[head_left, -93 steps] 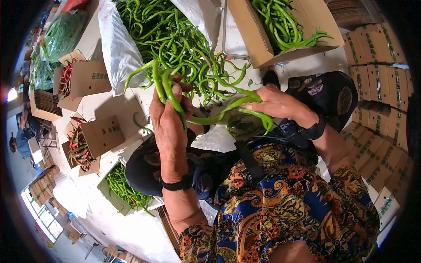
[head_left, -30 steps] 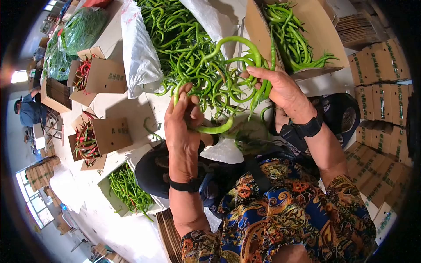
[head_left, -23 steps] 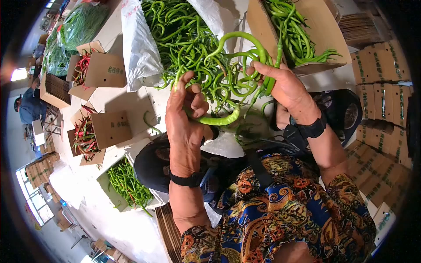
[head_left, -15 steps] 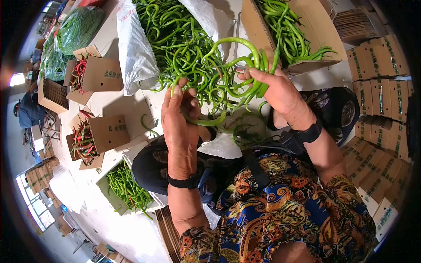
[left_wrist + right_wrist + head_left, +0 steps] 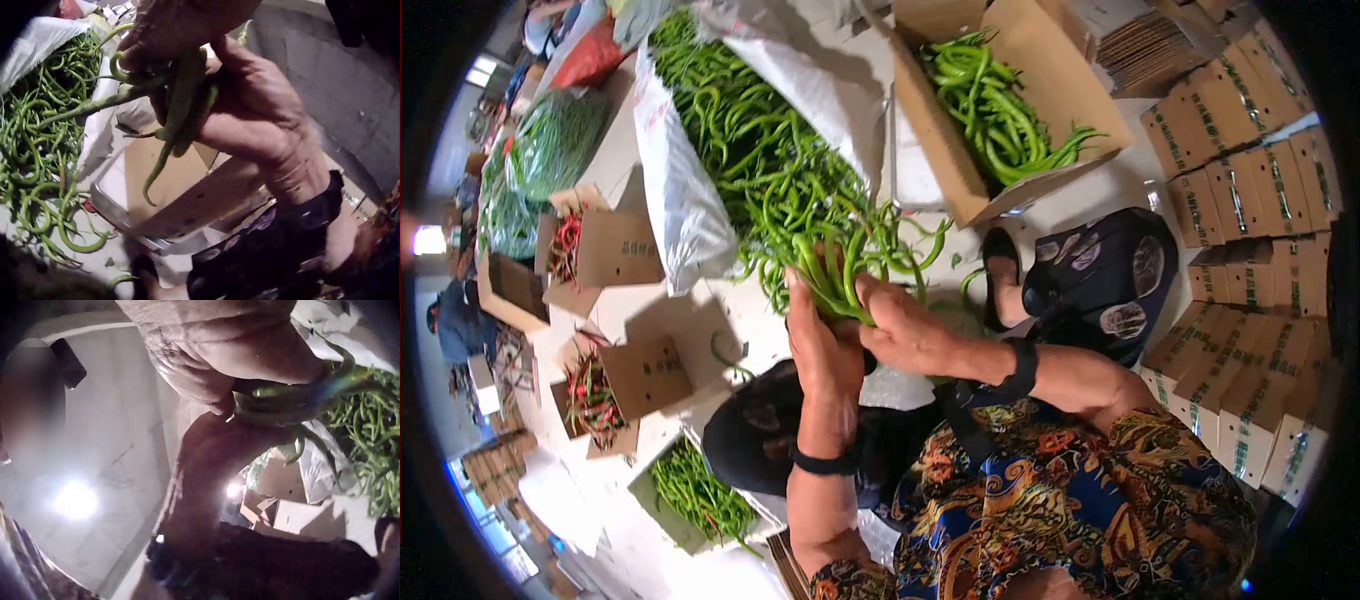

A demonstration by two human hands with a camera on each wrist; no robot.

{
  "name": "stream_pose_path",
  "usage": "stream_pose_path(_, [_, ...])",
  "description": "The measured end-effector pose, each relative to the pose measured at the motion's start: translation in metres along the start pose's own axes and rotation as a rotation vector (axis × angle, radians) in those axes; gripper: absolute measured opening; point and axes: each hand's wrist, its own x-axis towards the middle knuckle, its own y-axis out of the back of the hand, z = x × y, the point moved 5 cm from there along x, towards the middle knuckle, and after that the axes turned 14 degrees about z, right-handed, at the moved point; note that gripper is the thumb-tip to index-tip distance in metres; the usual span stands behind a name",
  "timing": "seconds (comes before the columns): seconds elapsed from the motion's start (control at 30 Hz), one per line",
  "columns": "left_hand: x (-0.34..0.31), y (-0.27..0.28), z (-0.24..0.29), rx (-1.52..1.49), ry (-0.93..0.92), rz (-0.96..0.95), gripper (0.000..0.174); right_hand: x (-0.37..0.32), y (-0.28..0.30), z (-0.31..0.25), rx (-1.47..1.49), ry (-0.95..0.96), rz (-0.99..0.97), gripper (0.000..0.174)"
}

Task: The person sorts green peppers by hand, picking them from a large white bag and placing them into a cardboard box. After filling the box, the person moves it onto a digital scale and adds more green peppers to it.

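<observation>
In the head view, my left hand (image 5: 822, 345) and right hand (image 5: 908, 328) meet around a small bunch of long green chili peppers (image 5: 832, 290). The left fingers curl round the bunch from the left, and the right hand grips it from the other side. Pepper tips poke out below the hands in the left wrist view, where the right palm (image 5: 262, 119) faces the bunch. Just beyond the hands, a white sack (image 5: 685, 215) spills a heap of loose green chili peppers (image 5: 745, 140). Right of it, a cardboard box (image 5: 1050, 165) holds straighter green peppers.
Two small cartons (image 5: 622, 248) of red peppers stand at the left. A pale box of green peppers (image 5: 700, 495) sits beside the left knee. Stacked cartons (image 5: 1235, 265) line the right side. A few stray peppers (image 5: 725, 355) lie on the floor.
The hands were apart, each with peppers, the right one near the cardboard box. It has since moved left to join the left hand, and their peppers are now in one bunch.
</observation>
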Motion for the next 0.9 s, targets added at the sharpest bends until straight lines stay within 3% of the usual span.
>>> stream_pose_path(0.03, [-0.003,-0.004,0.001,0.028,0.02,-0.054,0.052,0.005,0.004,-0.007,0.073,0.02,0.008,0.04])
stream_pose_path(0.1, [-0.008,-0.009,0.004,0.168,0.008,-0.168,0.053,0.01,0.022,-0.013,0.066,-0.174,-0.024,0.037])
stream_pose_path(0.13, [-0.016,-0.021,0.019,0.421,-0.21,-0.167,0.053,0.016,0.034,-0.023,0.133,-0.24,-0.026,0.034])
stream_pose_path(0.2, [-0.027,-0.024,0.034,0.174,-0.217,-0.033,0.053,0.035,0.077,-0.064,0.503,-0.354,-0.038,0.03])
stream_pose_path(0.27, [-0.033,-0.011,0.058,-0.005,-0.215,-0.18,0.05,0.052,0.134,-0.092,0.475,-0.372,0.021,0.029])
stream_pose_path(0.37, [-0.035,-0.008,0.078,0.0,-0.302,-0.189,0.042,0.082,0.204,-0.092,0.519,-0.368,0.06,0.033])
stream_pose_path(0.5, [-0.017,-0.011,0.049,0.051,-0.108,-0.138,0.03,0.135,0.253,-0.07,0.884,-0.269,0.062,0.03])
stream_pose_path(0.6, [-0.011,-0.011,0.026,0.158,0.001,-0.135,0.027,0.151,0.257,-0.036,0.942,-0.409,0.07,0.027])
stream_pose_path(0.7, [-0.007,-0.013,0.016,0.191,0.046,-0.113,0.026,0.155,0.272,0.085,0.638,-0.744,-0.051,0.034])
stream_pose_path(0.73, [-0.006,-0.012,0.013,0.222,0.057,-0.1,0.026,0.143,0.282,0.122,0.529,-0.785,0.081,0.026])
stream_pose_path(0.8, [-0.004,-0.012,0.012,0.237,0.063,-0.072,0.025,0.13,0.293,0.133,0.301,-0.916,0.155,0.022])
stream_pose_path(0.9, [-0.002,-0.011,0.011,0.247,0.069,-0.053,0.025,0.137,0.297,0.131,0.282,-0.914,0.182,0.018])
